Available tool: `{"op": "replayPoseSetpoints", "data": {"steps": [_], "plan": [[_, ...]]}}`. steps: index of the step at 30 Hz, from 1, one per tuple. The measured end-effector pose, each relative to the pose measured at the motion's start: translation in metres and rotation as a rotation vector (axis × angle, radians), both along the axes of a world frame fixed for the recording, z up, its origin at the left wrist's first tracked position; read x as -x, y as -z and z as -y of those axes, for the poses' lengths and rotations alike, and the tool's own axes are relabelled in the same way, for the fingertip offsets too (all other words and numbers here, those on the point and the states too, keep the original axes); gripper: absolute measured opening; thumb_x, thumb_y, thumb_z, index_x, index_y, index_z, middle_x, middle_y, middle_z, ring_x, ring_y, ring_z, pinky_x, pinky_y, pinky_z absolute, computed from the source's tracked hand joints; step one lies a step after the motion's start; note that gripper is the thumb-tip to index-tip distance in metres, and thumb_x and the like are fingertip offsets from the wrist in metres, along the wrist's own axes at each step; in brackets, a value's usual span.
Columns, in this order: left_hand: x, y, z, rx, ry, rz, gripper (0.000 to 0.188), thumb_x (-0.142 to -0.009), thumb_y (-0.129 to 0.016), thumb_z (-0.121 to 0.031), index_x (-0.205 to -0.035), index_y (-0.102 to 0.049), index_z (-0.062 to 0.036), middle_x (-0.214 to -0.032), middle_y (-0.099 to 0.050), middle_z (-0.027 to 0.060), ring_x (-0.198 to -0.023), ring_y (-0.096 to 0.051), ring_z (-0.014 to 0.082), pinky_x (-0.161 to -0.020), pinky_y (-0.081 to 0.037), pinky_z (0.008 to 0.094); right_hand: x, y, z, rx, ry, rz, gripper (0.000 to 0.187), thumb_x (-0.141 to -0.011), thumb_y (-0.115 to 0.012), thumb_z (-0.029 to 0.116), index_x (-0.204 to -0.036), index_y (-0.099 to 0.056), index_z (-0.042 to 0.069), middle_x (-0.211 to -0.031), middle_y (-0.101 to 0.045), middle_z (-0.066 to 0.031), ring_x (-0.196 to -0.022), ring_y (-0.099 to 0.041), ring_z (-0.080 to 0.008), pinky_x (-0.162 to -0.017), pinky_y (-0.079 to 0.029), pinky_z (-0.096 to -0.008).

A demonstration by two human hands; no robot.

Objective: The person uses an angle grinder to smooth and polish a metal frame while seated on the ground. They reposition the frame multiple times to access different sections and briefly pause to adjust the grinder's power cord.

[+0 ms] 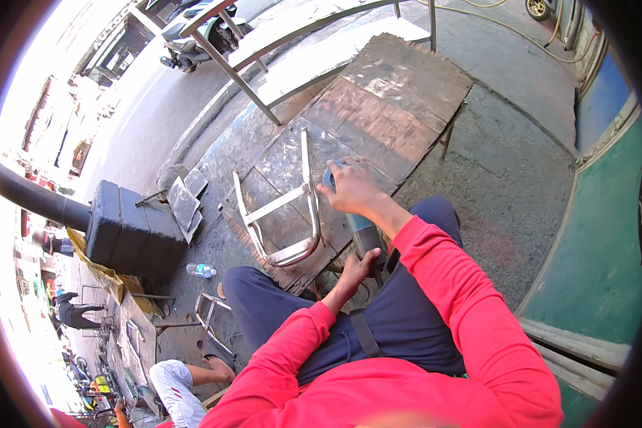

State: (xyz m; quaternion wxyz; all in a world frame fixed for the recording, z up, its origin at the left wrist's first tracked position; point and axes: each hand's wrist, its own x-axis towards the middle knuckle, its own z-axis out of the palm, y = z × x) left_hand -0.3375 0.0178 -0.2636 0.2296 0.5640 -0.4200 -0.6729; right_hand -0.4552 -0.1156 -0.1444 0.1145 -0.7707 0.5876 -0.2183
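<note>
I hold a blue angle grinder (364,232) over the low worktable. My right hand (354,187) is wrapped over its front end, and much of the grinder's head is hidden beneath the fingers. Lower down, my left hand (354,274) grips the dark rear of the body near my lap. Just left of the tool lies a shiny U-shaped metal tube frame (279,203) with a crossbar, resting on the boards. A gap shows between my right hand and the frame. The grinder's disc cannot be made out.
Worn plywood boards (378,114) form the tabletop. Beyond stands a metal-legged rack (225,68). To the left are a dark block with a post (132,228), a plastic bottle (201,270) and another small metal frame (214,317). Someone's bare leg (203,374) is at lower left; a green panel (592,221) stands right.
</note>
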Motion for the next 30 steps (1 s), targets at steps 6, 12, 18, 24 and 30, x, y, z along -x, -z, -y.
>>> {"op": "replayPoseSetpoints", "data": {"steps": [6,12,18,24,30], "plan": [[0.001,-0.003,0.0,0.05,0.017,0.018,0.053,-0.09,-0.067,-0.046,-0.106,-0.063,0.0048,-0.089,-0.07,0.0122,-0.075,-0.068,0.0198,-0.066,-0.055,0.0341,0.015,0.003,0.007,0.033,-0.015,0.215,0.054,-0.094,-0.057,0.04,-0.131,-0.055,0.0,-0.11,-0.069,-0.0204,-0.121,-0.056,-0.0333,-0.11,-0.028,-0.0505],[0.004,-0.001,-0.002,0.024,0.026,0.049,0.062,-0.082,-0.07,-0.057,-0.101,-0.069,0.0019,-0.083,-0.068,0.0102,-0.07,-0.066,0.0174,-0.061,-0.052,0.0327,0.018,0.013,0.012,-0.066,-0.013,0.295,0.048,-0.095,-0.056,0.033,-0.131,-0.057,0.001,-0.109,-0.07,-0.0193,-0.118,-0.058,-0.0355,-0.113,-0.026,-0.0545],[0.011,0.011,-0.002,0.16,-0.038,0.058,0.072,-0.078,-0.071,-0.059,-0.109,-0.067,0.0062,-0.099,-0.07,0.0207,-0.091,-0.069,0.03,-0.081,-0.053,0.0413,0.01,-0.001,0.004,-0.104,0.011,0.102,0.046,-0.096,-0.056,0.031,-0.134,-0.055,0.004,-0.114,-0.069,-0.0166,-0.123,-0.053,-0.0324,-0.11,-0.029,-0.0503],[0.009,0.006,-0.001,0.144,0.024,0.139,0.068,-0.082,-0.069,-0.056,-0.116,-0.065,0.003,-0.1,-0.07,0.0178,-0.093,-0.067,0.0268,-0.083,-0.051,0.0393,0.014,0.01,0.006,-0.084,-0.115,0.19,0.045,-0.099,-0.053,0.029,-0.136,-0.053,0.003,-0.113,-0.068,-0.0151,-0.122,-0.053,-0.0315,-0.109,-0.031,-0.0465],[0.006,-0.001,0.0,0.073,0.063,0.094,0.066,-0.081,-0.07,-0.057,-0.107,-0.068,0.0043,-0.098,-0.07,0.0185,-0.092,-0.068,0.027,-0.081,-0.052,0.0396,0.019,0.011,0.006,-0.004,0.014,0.256,0.045,-0.099,-0.053,0.03,-0.136,-0.054,0.004,-0.116,-0.068,-0.014,-0.124,-0.052,-0.0309,-0.11,-0.03,-0.0445]]}}
